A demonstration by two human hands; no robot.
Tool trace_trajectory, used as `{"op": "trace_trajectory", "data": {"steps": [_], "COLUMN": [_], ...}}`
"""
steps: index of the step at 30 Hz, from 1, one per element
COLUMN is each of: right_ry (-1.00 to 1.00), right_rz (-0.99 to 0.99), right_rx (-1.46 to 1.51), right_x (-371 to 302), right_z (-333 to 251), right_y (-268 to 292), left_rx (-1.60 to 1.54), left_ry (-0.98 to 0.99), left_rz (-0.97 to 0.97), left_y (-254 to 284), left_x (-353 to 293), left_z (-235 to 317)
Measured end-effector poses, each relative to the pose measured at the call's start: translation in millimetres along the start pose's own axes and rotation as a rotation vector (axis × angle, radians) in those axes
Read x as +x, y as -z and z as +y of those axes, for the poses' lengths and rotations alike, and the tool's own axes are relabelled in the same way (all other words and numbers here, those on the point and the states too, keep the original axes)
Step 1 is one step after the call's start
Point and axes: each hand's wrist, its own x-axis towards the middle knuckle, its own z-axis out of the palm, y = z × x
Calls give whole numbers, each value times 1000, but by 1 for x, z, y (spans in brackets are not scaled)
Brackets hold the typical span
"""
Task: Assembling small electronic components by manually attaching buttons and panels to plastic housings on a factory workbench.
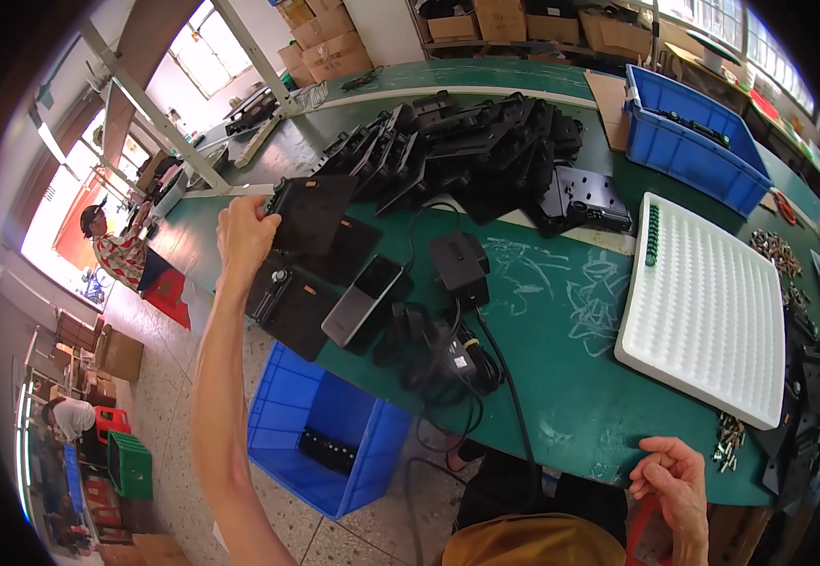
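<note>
My left hand point(245, 231) is closed on the left edge of a black flat plate point(320, 212) with a fitting along its side. The plate is held tilted over more black plates, one of them point(292, 307) lying at the table's left edge. Beside these rests a grey and black power bank point(364, 300), with a black power adapter point(460, 264) and coiled cable point(471, 363) to its right. My right hand point(672, 481) hovers at the table's near edge, fingers curled inward against the thumb. Whatever it may hold is hidden.
Black plates with fittings point(485, 141) are heaped at the back. A white ridged tray point(702, 311) holds a row of green pieces point(653, 236). Loose metal parts point(776, 253) lie right of it. Blue bins stand on the table point(693, 156) and below it point(372, 472).
</note>
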Motion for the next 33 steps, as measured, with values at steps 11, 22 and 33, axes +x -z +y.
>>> {"op": "trace_trajectory", "data": {"steps": [11, 22, 33], "right_ry": [-3, -8, -11], "right_rz": [44, 67, 48], "right_rx": [-34, -43, -38], "right_x": [1, 1, 0], "right_z": [2, 1, 1], "right_y": [-1, -4, -2], "left_rx": [155, 179, 159], "left_ry": [-31, -90, -99], "left_rz": [-24, -133, -159], "left_y": [-52, -71, -79], "left_x": [-17, -26, -36], "left_z": [-18, -11, -22]}}
